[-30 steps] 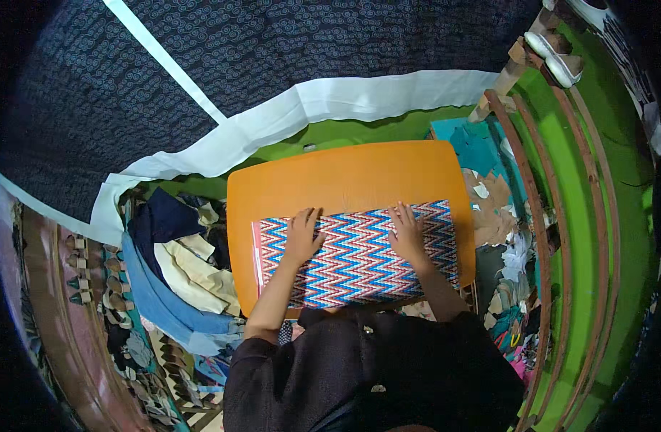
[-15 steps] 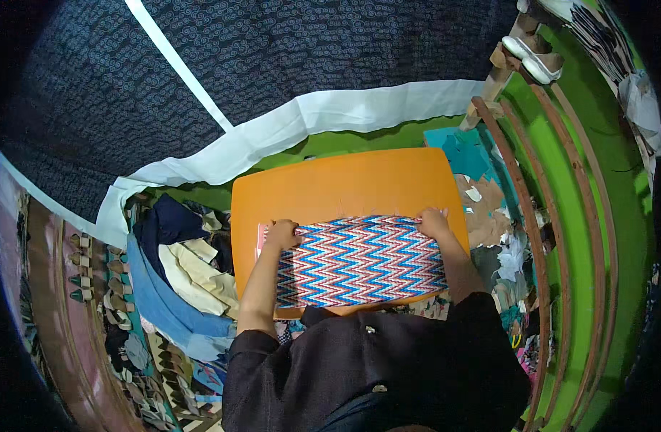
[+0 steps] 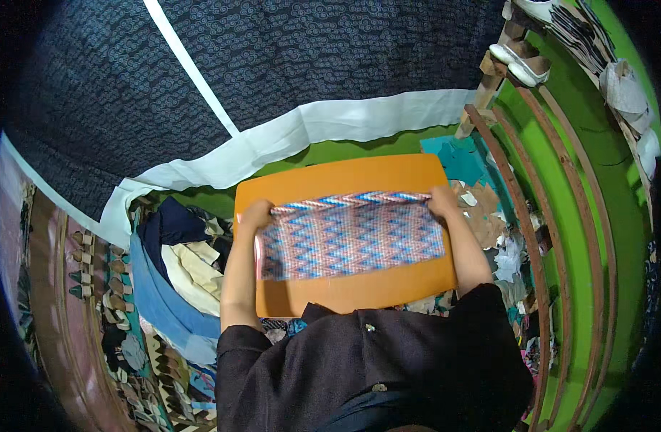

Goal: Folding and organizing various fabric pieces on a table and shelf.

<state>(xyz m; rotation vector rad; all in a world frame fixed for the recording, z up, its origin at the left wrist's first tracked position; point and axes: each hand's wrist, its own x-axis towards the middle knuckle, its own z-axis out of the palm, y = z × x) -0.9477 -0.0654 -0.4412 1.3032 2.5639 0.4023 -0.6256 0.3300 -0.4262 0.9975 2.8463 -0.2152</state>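
Note:
A woven fabric piece (image 3: 355, 237) with red, white and blue zigzags is stretched between my hands over the orange tabletop (image 3: 345, 174). My left hand (image 3: 256, 214) is closed on its far left corner, and my right hand (image 3: 440, 201) grips the far right corner. The far edge is raised and looks curled over between them. Below it the cloth is smeared by motion, with its near edge lying across the table. A pale pinkish strip shows along the left side of the fabric. Fingertips of both hands are partly hidden.
Left of the table lies a heap of cloth: dark blue, cream (image 3: 190, 270) and light blue (image 3: 161, 295). Shoe forms line racks farther left. Scraps (image 3: 478, 212) lie to the right beside a wooden slatted rack (image 3: 521, 237) with white shoes (image 3: 519, 65) on top. A dark patterned curtain hangs beyond.
Both hands have moved away from me, lifting the fabric's far edge and drawing the cloth farther up the table. A strip of orange now shows at the near side.

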